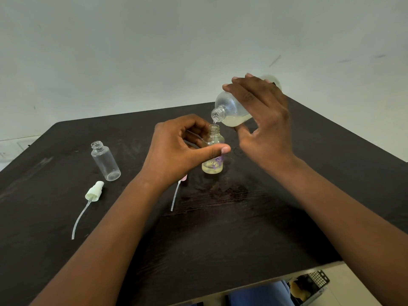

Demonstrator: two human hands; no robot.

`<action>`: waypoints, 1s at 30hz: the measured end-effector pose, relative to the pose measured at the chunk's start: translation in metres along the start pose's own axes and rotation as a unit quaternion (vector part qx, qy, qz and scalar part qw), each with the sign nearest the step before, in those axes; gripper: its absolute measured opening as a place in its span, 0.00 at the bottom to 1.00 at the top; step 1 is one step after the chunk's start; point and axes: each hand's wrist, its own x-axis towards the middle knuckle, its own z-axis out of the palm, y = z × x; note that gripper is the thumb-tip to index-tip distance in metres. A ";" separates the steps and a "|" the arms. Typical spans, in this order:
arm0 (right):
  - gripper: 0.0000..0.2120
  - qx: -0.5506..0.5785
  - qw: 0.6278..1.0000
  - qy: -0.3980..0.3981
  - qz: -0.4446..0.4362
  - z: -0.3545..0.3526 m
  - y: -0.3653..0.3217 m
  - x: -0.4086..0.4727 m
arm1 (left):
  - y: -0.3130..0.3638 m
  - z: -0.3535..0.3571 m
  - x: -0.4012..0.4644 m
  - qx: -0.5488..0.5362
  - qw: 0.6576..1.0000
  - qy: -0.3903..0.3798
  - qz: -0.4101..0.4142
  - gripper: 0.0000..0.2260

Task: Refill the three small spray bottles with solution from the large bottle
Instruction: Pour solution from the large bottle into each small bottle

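My right hand point(262, 120) grips the large clear bottle point(229, 109), tilted with its open mouth down-left. A thin stream of pale yellow solution falls into a small open bottle point(213, 161) with a purple print, standing upright on the dark table point(220, 228). My left hand point(176, 149) holds that small bottle around its upper body, thumb across the front. A little yellow liquid lies at its bottom. A second small clear bottle point(106, 161), uncapped and without liquid, stands to the left. No third small bottle is in view.
A pale green spray cap point(94, 192) with its dip tube lies left of my left forearm. A pink spray cap point(183, 178) with a tube lies partly under my left wrist. The table's near edge runs at lower right, above a patterned object point(309, 286).
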 end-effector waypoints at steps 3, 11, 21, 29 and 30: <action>0.33 0.002 1.000 0.003 -0.001 0.001 0.000 -0.001 | 0.000 0.000 0.000 0.000 1.000 0.000 -0.001 0.19; 0.34 0.001 1.000 0.005 -0.001 0.001 0.001 -0.001 | -0.001 0.000 -0.001 0.003 1.000 0.000 -0.001 0.19; 0.34 0.005 1.000 0.003 -0.001 0.000 0.000 -0.001 | 0.000 0.000 0.000 0.006 1.000 0.002 0.000 0.19; 0.33 0.004 1.000 0.003 -0.002 0.000 -0.001 0.000 | 0.001 -0.001 0.000 0.006 1.000 0.001 0.003 0.19; 0.34 0.004 1.000 0.003 -0.002 0.000 -0.001 0.000 | 0.001 -0.001 -0.001 0.006 1.000 0.001 0.003 0.20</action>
